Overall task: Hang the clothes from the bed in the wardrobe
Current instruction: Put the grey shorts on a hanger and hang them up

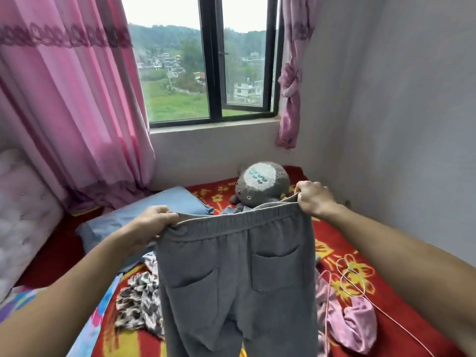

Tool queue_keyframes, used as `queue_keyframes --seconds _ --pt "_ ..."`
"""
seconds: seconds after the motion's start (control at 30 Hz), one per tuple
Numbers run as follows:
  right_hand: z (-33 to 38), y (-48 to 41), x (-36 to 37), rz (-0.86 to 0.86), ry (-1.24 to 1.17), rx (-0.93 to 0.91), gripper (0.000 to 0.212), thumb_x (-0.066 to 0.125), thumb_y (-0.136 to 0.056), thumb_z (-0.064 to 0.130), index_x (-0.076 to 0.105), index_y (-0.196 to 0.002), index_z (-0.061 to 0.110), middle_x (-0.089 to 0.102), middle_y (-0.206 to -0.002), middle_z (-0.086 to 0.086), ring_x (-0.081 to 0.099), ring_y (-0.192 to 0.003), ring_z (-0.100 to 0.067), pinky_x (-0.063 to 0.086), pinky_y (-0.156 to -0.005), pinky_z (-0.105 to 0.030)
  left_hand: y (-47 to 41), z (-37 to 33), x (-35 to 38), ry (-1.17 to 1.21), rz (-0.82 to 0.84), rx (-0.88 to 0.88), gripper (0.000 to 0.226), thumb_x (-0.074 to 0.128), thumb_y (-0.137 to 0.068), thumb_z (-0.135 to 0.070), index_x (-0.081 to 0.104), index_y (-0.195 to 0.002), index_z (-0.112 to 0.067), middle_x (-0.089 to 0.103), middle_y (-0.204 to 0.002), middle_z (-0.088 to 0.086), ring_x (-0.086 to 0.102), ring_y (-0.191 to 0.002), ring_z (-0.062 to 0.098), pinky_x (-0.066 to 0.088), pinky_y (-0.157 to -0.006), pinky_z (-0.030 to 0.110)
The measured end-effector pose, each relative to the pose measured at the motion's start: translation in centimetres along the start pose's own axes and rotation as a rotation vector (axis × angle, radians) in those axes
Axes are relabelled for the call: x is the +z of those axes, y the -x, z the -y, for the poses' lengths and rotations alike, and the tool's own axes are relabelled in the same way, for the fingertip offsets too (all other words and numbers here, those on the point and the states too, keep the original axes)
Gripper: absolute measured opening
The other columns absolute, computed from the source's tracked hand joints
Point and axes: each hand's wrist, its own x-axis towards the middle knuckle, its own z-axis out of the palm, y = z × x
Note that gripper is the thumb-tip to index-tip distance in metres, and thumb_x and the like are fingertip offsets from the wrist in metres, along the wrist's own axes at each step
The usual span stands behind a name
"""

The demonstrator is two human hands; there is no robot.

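Grey pants [237, 287] held up over the bed [342, 235], waistband stretched flat, back pockets facing camera. Left hand [152, 222] grips the waistband's left corner, right hand [313, 198] grips the right corner; fingers curled round the elastic on both, hands well apart with the waistband taut between them. Legs of the pants hang straight down and run out of the frame bottom.

Handling guess: thick fleece-type knit, soft, floppy, no stiffness, probably medium weight for clothing, not slippery. Elastic waistband is the sensible hold, as it gathers and gives firm purchase; the legs will swing and drag if not lifted clear. For a hanger, likely fold over a bar or clip at the waistband.

Left of the pants on the bed: patterned black-and-white garment [139, 302], blue pillow [154, 210] behind it. Right of the pants: pink garment [353, 325] with thin wire hangers [353, 279] lying just beside it. Behind the pants, near the wall: grey plush toy [262, 181]. No wardrobe in view, so the hanging is not yet done; more clothes are left on the bed.
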Motion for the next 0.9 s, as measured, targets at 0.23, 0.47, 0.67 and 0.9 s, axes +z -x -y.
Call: queue_keyframes --seconds 0.23,0.47,0.67,0.9 --pt "-3.8 -3.1 14.2 0.168 -0.648 0.409 0.025 0.044 -0.086 0.006 0.062 -0.074 0.018 0.058 -0.075 -0.002 0.053 -0.075 -0.021 0.043 -0.064 -0.03 -6.6 11.3 6.2 -0.152 0.316 -0.159 0.029 0.07 -0.053 -0.027 0.068 -0.076 -0.01 0.063 -0.068 0.003 0.055 -0.064 0.013 0.04 -0.057 0.026" --pt "-10.4 -0.5 25.5 0.573 -0.308 0.331 0.03 0.05 -0.088 0.015 0.051 -0.058 0.013 0.049 -0.064 -0.003 0.046 -0.066 -0.02 0.034 -0.06 -0.031 -9.1 21.6 14.6 -0.52 0.203 -0.265 0.023 0.061 -0.082 -0.023 0.054 -0.06 -0.019 0.059 -0.064 -0.001 0.058 -0.07 0.018 0.035 -0.057 0.029" --pt "-17.0 6.1 37.3 0.861 -0.056 0.404 0.038 0.046 -0.092 0.022 0.046 -0.055 0.012 0.053 -0.076 -0.008 0.052 -0.078 -0.022 0.032 -0.06 -0.031 -7.6 31.4 22.1 -0.352 0.391 -0.594 0.028 0.063 -0.085 -0.02 0.051 -0.061 -0.016 0.045 -0.052 -0.003 0.044 -0.05 0.015 0.033 -0.047 0.027" --pt "-20.4 4.7 44.0 0.655 -0.388 0.606 0.016 0.067 -0.086 0.026 0.069 -0.088 0.011 0.066 -0.086 -0.005 0.059 -0.083 -0.022 0.04 -0.069 -0.028 -9.9 34.6 27.2 -0.383 0.107 -0.599 0.036 0.062 -0.089 -0.025 0.051 -0.06 -0.009 0.05 -0.055 0.002 0.046 -0.056 0.017 0.032 -0.053 0.032"
